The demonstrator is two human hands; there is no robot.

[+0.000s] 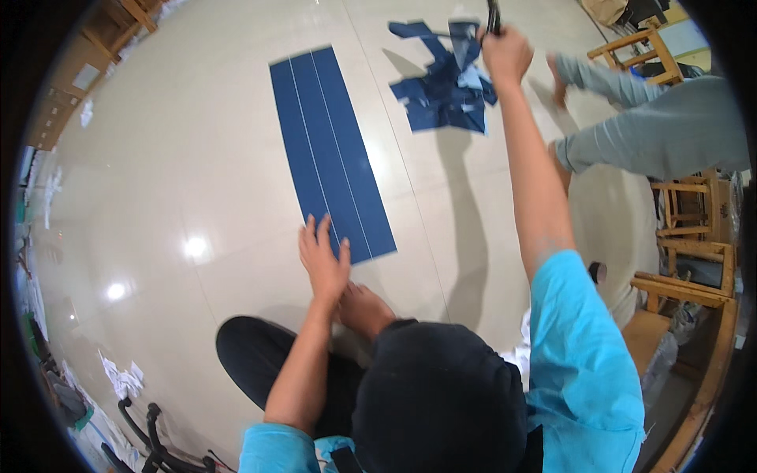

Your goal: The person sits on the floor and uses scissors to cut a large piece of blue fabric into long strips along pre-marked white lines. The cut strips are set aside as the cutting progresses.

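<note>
On the glossy tiled floor [173, 165], I log a navy strip [319, 118] lying flat, two pale lines [348, 177] along its length. Left hand [325, 260]: fingers spread at the strip's near end, holding nothing; firm contact uncertain. Right hand [506, 55]: curled round a dark tool [494, 17], probably scissors, beside a tangle of navy scraps [445, 102]; whether it also grips the scraps, I cannot tell. Judgement: steadying the strip goes best with the left palm pressed flat, fingertips off the pale lines, scraps kept clear, tool away from the bare foot [367, 307].
</note>
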